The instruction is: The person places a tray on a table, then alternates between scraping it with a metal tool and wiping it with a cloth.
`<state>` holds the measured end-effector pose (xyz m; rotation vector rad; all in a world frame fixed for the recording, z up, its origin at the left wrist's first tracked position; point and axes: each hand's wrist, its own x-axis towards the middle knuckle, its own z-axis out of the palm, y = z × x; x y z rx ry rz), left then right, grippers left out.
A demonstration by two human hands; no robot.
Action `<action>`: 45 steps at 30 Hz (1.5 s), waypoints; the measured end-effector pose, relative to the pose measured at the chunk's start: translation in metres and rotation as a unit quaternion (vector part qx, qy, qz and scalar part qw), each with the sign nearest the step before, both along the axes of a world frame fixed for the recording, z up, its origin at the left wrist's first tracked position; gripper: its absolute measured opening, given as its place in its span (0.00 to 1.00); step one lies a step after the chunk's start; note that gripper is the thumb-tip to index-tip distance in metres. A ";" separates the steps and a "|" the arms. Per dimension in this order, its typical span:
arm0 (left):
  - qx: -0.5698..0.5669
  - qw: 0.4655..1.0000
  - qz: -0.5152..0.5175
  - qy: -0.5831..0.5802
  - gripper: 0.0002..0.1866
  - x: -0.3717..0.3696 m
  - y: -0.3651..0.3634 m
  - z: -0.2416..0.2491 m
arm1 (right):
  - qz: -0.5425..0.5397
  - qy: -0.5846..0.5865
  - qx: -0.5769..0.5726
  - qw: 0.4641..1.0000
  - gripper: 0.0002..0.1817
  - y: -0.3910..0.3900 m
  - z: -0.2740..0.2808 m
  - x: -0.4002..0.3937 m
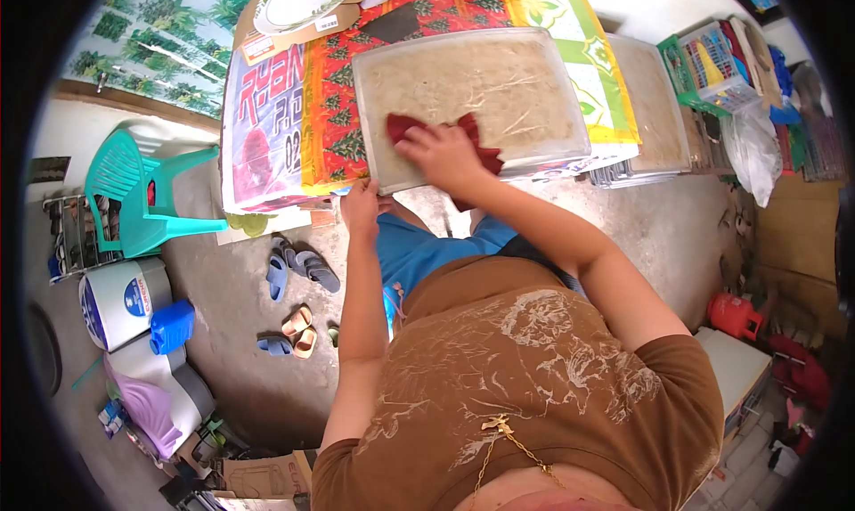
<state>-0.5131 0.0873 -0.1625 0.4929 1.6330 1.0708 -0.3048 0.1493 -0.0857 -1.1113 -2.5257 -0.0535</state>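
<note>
A shallow rectangular tray with a pale rim and a beige, streaked surface lies on the cloth-covered table. My right hand presses a dark red cloth onto the tray's near part, the fabric bunched under and around the fingers. At the tray's near left corner is my left hand, its fingers closed on the edge. The underside of the tray and part of the cloth beneath my right palm are hidden.
The table bears a patterned cover, with a plate on cardboard at the back left. Similar trays are stacked on the right. A green plastic chair stands left, and slippers lie on the floor.
</note>
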 end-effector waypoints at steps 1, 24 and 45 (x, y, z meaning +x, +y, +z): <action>0.008 1.000 0.001 0.004 0.11 0.000 0.000 -0.002 | 0.047 0.001 -0.041 0.998 0.23 -0.002 -0.033 -0.020; -0.006 0.999 -0.029 0.035 0.11 0.005 -0.005 0.019 | -0.114 0.057 -0.021 0.992 0.25 0.100 -0.050 -0.070; -0.013 0.995 -0.077 0.058 0.12 -0.009 -0.007 0.006 | -0.057 0.010 0.049 0.997 0.19 0.108 -0.051 0.006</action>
